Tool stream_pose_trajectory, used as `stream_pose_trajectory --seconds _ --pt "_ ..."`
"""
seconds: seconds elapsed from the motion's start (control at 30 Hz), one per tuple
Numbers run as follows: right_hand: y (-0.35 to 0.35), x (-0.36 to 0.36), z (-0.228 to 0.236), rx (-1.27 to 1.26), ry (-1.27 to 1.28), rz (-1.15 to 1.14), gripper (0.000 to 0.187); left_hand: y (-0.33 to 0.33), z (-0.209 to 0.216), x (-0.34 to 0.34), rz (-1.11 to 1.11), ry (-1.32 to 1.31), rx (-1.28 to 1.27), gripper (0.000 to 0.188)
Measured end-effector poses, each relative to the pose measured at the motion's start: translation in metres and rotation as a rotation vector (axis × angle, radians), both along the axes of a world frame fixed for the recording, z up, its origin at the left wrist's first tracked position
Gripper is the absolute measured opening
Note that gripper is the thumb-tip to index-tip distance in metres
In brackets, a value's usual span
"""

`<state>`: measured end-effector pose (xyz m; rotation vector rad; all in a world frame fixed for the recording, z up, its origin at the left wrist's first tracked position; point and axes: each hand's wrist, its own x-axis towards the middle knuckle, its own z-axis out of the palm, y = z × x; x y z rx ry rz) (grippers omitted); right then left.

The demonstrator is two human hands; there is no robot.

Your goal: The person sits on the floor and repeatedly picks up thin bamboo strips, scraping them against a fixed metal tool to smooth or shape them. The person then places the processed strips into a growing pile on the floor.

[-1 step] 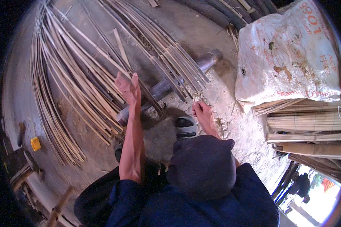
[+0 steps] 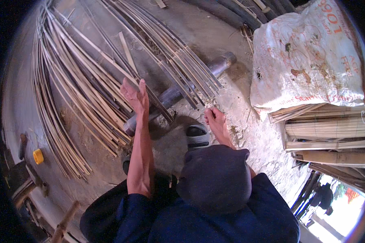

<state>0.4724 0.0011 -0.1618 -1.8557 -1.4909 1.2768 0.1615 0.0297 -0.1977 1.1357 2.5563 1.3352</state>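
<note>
Nearest the camera a dark cap [image 2: 215, 178] blocks part of the view, so the right wrist goes unseen. The right hand [image 2: 215, 121] reaches down to the near ends of a bundle of bamboo strips [image 2: 190, 69], fingers curled at their tips; whether it grips one I cannot tell. The left hand [image 2: 134, 95] hangs open above the dark pole [image 2: 178, 91] the strips lie across, holding nothing. A sandalled foot [image 2: 197, 137] rests just beside those ends. The split edges look sharp, so a quick pull could cut a palm, and a tugged strip could drag its neighbours off the pole. Further left, the loose fan of strips [image 2: 69, 93] on the floor could snag a step
</note>
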Motion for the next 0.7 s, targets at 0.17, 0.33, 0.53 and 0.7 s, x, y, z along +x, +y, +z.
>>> stream_pose_trajectory --seconds 0.17,0.33,0.53,0.7 --pt "0.025 -0.006 0.022 0.341 -0.091 -0.036 0.017 0.006 0.006 -0.002 -0.018 0.087 0.022 0.064" --pt "0.053 -0.004 0.012 0.491 -0.149 0.027 0.025 0.014 0.016 0.004 -0.067 0.092 -0.013 0.059" --pt "0.067 0.005 0.005 0.564 -0.173 0.028 0.018 0.015 0.016 0.010 -0.116 0.116 -0.003 0.054" --pt "0.086 0.016 -0.006 0.556 -0.202 -0.027 0.018 0.013 0.014 0.009 -0.134 0.111 0.003 0.052"
